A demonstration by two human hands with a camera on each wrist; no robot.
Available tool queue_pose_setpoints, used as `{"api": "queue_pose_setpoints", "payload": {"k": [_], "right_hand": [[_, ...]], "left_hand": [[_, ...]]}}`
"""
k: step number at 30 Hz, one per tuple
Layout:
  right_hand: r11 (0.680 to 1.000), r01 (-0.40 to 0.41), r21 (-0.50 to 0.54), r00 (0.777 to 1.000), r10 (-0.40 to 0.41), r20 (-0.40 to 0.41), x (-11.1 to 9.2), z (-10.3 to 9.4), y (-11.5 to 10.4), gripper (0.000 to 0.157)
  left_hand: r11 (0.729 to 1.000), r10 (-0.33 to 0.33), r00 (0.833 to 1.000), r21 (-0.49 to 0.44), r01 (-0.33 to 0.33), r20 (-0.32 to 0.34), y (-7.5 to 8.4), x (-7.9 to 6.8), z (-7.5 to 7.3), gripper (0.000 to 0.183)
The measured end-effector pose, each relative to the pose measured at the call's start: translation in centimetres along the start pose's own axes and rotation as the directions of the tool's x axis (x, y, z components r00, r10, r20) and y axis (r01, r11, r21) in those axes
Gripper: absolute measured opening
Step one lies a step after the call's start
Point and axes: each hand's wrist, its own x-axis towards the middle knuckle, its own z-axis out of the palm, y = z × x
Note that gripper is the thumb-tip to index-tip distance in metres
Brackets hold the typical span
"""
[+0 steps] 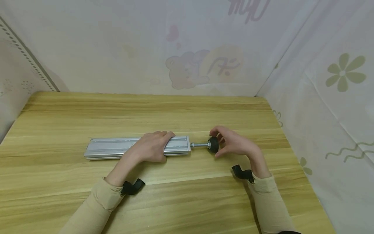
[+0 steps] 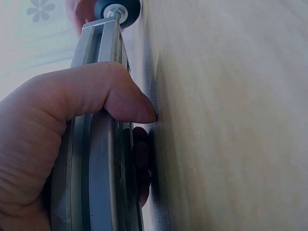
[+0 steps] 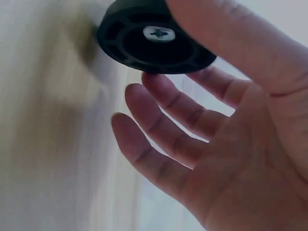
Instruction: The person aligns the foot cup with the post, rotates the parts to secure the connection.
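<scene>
A length of silver aluminium extrusion (image 1: 111, 148) lies across the wooden table. My left hand (image 1: 152, 146) grips it from above near its right end, the thumb (image 2: 110, 91) bent over the near side and fingertips curled beneath the far side. From the end plate a threaded rod (image 1: 200, 145) with nuts sticks out to the right, carrying a black leveling foot (image 1: 214, 145). My right hand (image 1: 235, 143) curves round this foot, index finger at its far rim and thumb at its near rim. A cross-head screw (image 3: 159, 33) shows in the foot's hollow underside.
The wooden table (image 1: 181, 208) meets a pale printed cloth (image 1: 131, 48) at the back, and another cloth wall (image 1: 336, 113) rises on the right. Black wrist mounts (image 1: 132, 187) stick out from both sleeves above the table.
</scene>
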Motion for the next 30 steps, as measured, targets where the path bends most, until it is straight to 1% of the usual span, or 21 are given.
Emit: {"api": "queue_pose_setpoints", "payload": {"k": [2,8,14,18,22,26,28,30], "right_hand": [[1.000,-0.005,-0.019,1.000,0.004,-0.008,0.13,0.14,-0.12,0.071],[0.999,-0.019,-0.032,1.000,0.019,-0.016,0.06,0.07,-0.24,0.062],[0.999,-0.014,-0.047,1.000,0.015,0.017,-0.39,-0.31,0.20,0.050],[0.999,-0.008,-0.049,0.999,0.010,0.038,-0.56,-0.50,0.40,0.046],[0.999,-0.008,-0.035,0.999,0.009,0.037,-0.63,-0.56,0.40,0.051],[1.000,-0.018,0.023,1.000,0.018,0.016,-0.56,-0.44,0.23,0.066],[0.999,-0.020,0.036,1.000,0.020,0.011,-0.43,-0.28,0.15,0.073],[0.999,-0.023,0.034,1.000,0.023,0.009,-0.28,-0.09,0.01,0.077]], "left_hand": [[1.000,0.002,1.000,0.000,-0.002,-0.001,0.02,0.01,-0.01,0.080],[1.000,0.002,1.000,-0.003,-0.002,0.000,0.05,-0.04,-0.03,0.080],[1.000,0.001,1.000,-0.006,-0.001,-0.003,0.05,-0.07,-0.09,0.079],[1.000,0.006,1.000,-0.002,-0.006,-0.005,0.00,-0.07,-0.05,0.079],[1.000,0.011,1.000,0.003,-0.011,-0.008,-0.03,-0.04,0.00,0.079],[1.000,0.011,1.000,0.004,-0.011,-0.011,-0.05,-0.03,0.02,0.079],[1.000,0.011,1.000,0.004,-0.011,-0.010,-0.06,-0.04,0.01,0.079],[1.000,0.010,1.000,0.003,-0.010,-0.010,-0.06,-0.05,-0.01,0.079]]}}
